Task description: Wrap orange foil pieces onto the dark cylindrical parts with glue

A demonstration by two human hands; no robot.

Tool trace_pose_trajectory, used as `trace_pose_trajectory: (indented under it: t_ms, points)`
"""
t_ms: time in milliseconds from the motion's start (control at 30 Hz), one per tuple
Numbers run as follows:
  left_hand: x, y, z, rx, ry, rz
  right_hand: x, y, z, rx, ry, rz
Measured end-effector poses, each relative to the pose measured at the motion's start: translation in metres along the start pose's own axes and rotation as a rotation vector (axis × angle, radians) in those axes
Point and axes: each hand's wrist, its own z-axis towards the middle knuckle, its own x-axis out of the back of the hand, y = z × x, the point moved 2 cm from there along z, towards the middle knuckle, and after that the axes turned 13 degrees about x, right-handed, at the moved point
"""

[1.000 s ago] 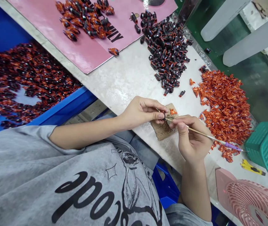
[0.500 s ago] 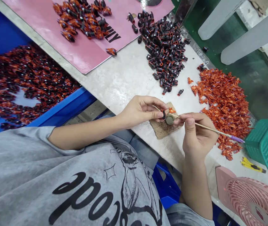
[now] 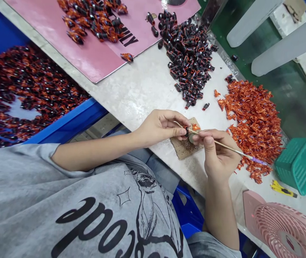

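A small black piece [image 3: 186, 131] sits pinched between the thumb and fingertips of the left hand [image 3: 159, 130], held just above a scrap of cardboard [image 3: 182, 148] on the bench [image 3: 142, 86]. The fingers hide most of it, so its exact shape can't be told. It looks light, stiff and easy to drop, so the firm dark body seems the best place to hold it, rather than any crinkly orange wrapping.

The right hand [image 3: 219, 154] is closed in a light pinch on a thin stick [image 3: 230, 149] with a purple end, and the stick's tip reaches in beside the black piece. The two hands nearly meet over the cardboard, which is dusted with dark grains and carries an orange scrap [image 3: 196, 127].

Beyond lie a pile of black pieces [image 3: 186, 53] and a heap of orange bits [image 3: 252, 125]. More pieces lie on a pink board [image 3: 96, 53] and in a blue bin [image 3: 67, 123]. To the right are a green basket [image 3: 299, 165], a yellow cutter [image 3: 283, 189] and a pink fan [image 3: 284, 229]
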Motion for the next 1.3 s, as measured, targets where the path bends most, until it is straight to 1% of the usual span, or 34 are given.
trace_pose_trajectory:
  t_ms: [200,400,767,867,933,1000,1067,1133,1167,1200,1233,1300]
  points:
    - [0.000,-0.001,0.000,0.014,-0.008,-0.008,0.001,0.000,0.000,0.006,-0.010,-0.025]
    - [0.000,0.000,0.000,0.007,-0.017,-0.022,0.000,0.001,-0.001,0.019,-0.024,0.009]
    - [0.001,-0.001,0.000,-0.016,0.005,0.022,0.001,0.000,-0.001,0.025,-0.041,-0.051]
    - [0.001,-0.002,0.000,-0.009,0.006,0.002,0.000,-0.001,0.000,0.039,-0.024,-0.032]
    - [0.000,-0.002,0.000,-0.009,0.000,-0.010,0.003,-0.001,0.003,0.070,0.029,0.002]
    - [0.000,-0.002,0.001,-0.015,-0.009,-0.020,0.012,-0.001,0.010,0.121,0.133,0.022]
    - [0.000,-0.002,0.001,-0.022,-0.011,-0.023,0.029,0.002,0.018,0.183,0.262,-0.032]
    - [0.001,-0.003,0.000,-0.022,-0.001,-0.007,0.054,0.007,0.024,0.238,0.365,-0.175]
    - [0.001,-0.004,0.000,-0.022,0.007,0.005,0.067,0.011,0.026,0.256,0.381,-0.266]
    - [0.002,-0.004,0.000,-0.023,0.014,0.017,0.080,0.016,0.027,0.247,0.357,-0.372]
    - [0.002,-0.004,0.000,-0.026,0.019,0.027,0.092,0.021,0.027,0.216,0.274,-0.486]
    - [0.002,-0.004,-0.001,-0.043,0.021,0.033,0.109,0.035,0.026,0.115,0.045,-0.724]
